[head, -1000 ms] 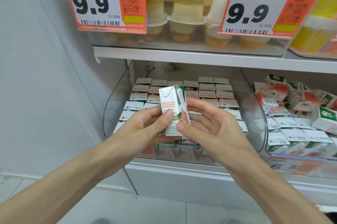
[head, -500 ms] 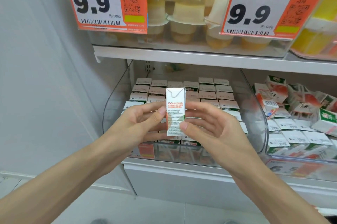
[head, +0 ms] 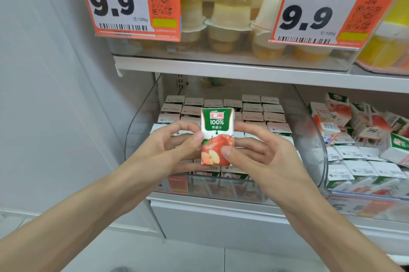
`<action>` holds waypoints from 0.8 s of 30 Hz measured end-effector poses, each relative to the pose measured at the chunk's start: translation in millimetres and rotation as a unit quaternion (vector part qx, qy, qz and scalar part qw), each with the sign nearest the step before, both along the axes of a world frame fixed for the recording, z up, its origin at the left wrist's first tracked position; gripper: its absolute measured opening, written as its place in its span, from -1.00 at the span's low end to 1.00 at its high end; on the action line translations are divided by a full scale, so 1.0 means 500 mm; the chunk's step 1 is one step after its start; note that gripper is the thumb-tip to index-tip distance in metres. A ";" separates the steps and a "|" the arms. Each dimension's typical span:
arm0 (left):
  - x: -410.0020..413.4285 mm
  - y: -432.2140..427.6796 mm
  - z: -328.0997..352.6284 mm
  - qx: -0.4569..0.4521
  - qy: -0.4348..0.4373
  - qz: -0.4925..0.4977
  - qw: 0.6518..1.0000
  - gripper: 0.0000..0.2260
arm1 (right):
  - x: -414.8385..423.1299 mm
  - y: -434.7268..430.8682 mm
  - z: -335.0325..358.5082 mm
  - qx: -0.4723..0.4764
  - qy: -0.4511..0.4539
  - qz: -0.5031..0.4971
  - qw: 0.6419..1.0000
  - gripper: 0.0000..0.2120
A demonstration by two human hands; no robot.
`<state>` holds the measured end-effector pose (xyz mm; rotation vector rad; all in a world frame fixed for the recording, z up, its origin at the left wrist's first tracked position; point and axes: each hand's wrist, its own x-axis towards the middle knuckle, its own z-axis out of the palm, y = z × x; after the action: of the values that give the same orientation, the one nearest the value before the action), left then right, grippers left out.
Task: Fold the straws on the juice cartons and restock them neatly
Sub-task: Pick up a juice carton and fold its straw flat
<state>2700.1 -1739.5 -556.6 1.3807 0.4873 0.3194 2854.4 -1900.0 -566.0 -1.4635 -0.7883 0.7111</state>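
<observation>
Juice carton (head: pixel 217 136) upright (apple face toward camera) between left hand (head: pixel 172 147) and right hand (head: pixel 259 156), both pinching it.

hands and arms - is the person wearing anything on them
Nothing worn. The left hand and right hand are bare: no gloves, rings, watch or bracelet in view. The left forearm and right forearm are bare too, with no sleeve showing before the frame edge.

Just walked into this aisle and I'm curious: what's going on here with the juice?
A person holds one apple juice carton upright in front of the shelf. The left hand and right hand pinch its sides, with the front label toward the camera. It is not yet back in the clear bin, which holds neat rows of cartons. Jumbled cartons lie to the right.
</observation>
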 end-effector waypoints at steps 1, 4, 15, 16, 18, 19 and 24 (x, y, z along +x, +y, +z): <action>-0.001 0.001 0.002 0.003 -0.006 0.001 1.000 -0.72 | 0.001 -0.001 0.001 0.005 0.011 -0.002 1.000 -0.55; -0.001 0.001 0.004 0.025 -0.006 0.015 1.000 -0.73 | -0.002 -0.002 0.003 0.008 0.014 -0.003 1.000 -0.54; 0.000 -0.008 0.005 0.047 0.010 0.023 0.999 -0.69 | -0.006 0.000 0.002 -0.012 -0.053 -0.020 0.998 -0.67; 0.000 -0.010 0.004 0.041 0.009 0.026 0.999 -0.70 | -0.007 0.001 0.002 -0.016 -0.057 -0.014 0.998 -0.70; 0.000 -0.015 0.002 0.037 0.002 0.021 0.999 -0.69 | -0.009 0.002 0.003 -0.011 -0.048 0.003 0.999 -0.73; -0.001 -0.016 0.002 0.039 -0.002 0.015 0.999 -0.66 | -0.011 0.002 0.004 -0.006 -0.034 0.014 0.999 -0.74; -0.001 -0.009 0.010 0.017 -0.006 -0.034 0.999 -0.58 | -0.013 0.004 0.006 -0.014 0.005 0.015 1.000 -0.44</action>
<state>2699.7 -1744.2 -551.6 1.4236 0.4243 0.2812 2847.8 -1897.7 -563.0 -1.4744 -0.7959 0.7540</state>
